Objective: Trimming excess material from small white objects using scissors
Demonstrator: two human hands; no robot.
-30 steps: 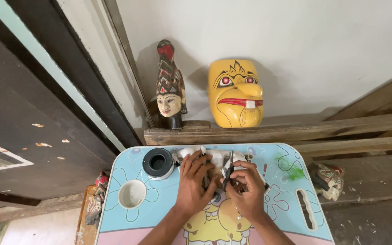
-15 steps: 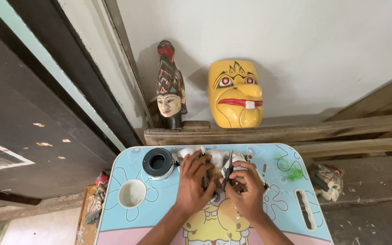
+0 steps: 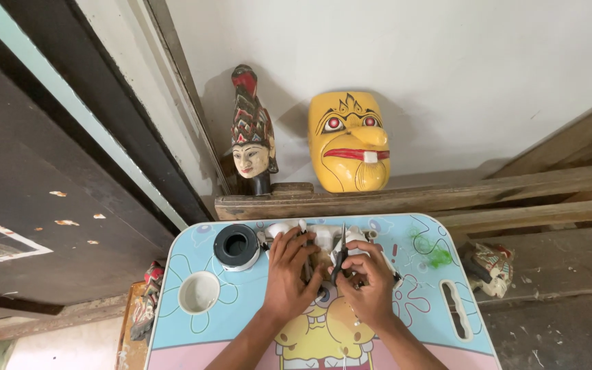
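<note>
- Two hands meet at the far middle of the worktop point(image 3: 433, 288), on a white piece point(image 3: 323, 236).
- Left hand point(image 3: 289, 274) lies flat over the piece, fingers together, pressing it.
- Right hand point(image 3: 368, 284) is pinched on a thin dark tool point(image 3: 340, 257), tip up.
- Black ring point(image 3: 236, 245) and white cup point(image 3: 199, 292) sit to the left.
- Yellow mask point(image 3: 349, 142) and carved head point(image 3: 251, 133) stand on the far ledge.

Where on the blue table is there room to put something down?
Bare patches: the table between the white cup and left hand, and right, between green smudge and slot. Crowded: by both hands and black ring.
</note>
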